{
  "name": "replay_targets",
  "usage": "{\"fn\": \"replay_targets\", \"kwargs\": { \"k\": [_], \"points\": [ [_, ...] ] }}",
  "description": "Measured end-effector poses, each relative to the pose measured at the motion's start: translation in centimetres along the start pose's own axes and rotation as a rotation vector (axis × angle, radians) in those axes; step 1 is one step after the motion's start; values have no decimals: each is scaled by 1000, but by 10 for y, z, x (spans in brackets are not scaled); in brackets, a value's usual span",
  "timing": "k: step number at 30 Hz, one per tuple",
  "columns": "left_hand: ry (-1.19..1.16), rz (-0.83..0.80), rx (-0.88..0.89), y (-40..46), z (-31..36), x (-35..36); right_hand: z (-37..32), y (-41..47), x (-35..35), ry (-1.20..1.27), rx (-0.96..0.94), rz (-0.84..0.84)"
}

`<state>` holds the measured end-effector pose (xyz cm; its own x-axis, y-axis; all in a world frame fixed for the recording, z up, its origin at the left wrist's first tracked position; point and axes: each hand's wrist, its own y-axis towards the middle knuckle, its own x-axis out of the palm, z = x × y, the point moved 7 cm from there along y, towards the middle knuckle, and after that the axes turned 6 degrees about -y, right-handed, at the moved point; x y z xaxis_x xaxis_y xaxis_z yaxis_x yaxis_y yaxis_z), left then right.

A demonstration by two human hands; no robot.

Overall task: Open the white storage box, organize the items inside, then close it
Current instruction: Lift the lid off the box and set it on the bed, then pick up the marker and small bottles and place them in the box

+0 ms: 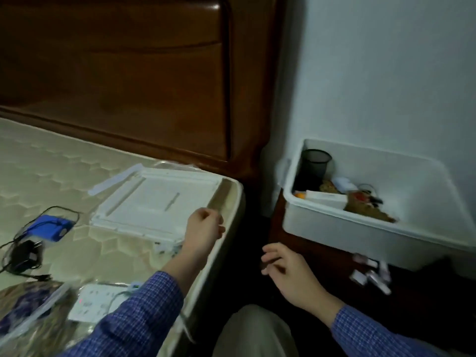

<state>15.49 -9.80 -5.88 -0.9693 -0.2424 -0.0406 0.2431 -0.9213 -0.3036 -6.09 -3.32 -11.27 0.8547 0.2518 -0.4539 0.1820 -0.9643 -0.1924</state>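
headboard (123, 81): dark wood, behind mattress | mattress (51, 171): beige, quilted | blue device (50, 228): on mattress, black cable looped over it | black adapter (24, 256): just beside blue device | wall (386, 73): pale, right | nightstand (322, 256): dark wood, beside mattress

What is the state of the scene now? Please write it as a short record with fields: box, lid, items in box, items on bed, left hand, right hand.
box: white storage box, open, on a dark wooden stand beside the bed
lid: white lid, off the box, flat on the mattress
items in box: black mesh cup, mixed small things, not sorted
items on bed: blue device, black adapter with cables
left hand: left hand, fingers curled, at the lid's near edge; grip unclear
right hand: right hand, fingers relaxed, holds nothing
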Motion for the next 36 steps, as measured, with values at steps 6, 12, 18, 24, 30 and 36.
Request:
{"fn": "replay_targets", "kwargs": {
  "k": [6, 12, 18, 24, 30, 36],
  "points": [
    [575, -622, 247, -81, -55, 185, 100, -119, -100, 75, 172, 402],
    [928, -763, 556, -112, -115, 273, 172, -157, -160, -19, 254, 645],
    [1075, -799, 791, -106, -127, 311, 179, -123, -175, -258, 238, 644],
    [1063, -925, 865, -99, -135, 324, 192, -101, -170, -404, 304, 638],
    [1065, -979, 930, -95, -135, 325, 196, -95, -168, -432, 262, 599],
    [1010, -914, 932, -91, -132, 327, 190, -101, -171, -404, 219, 546]
  ]
}}
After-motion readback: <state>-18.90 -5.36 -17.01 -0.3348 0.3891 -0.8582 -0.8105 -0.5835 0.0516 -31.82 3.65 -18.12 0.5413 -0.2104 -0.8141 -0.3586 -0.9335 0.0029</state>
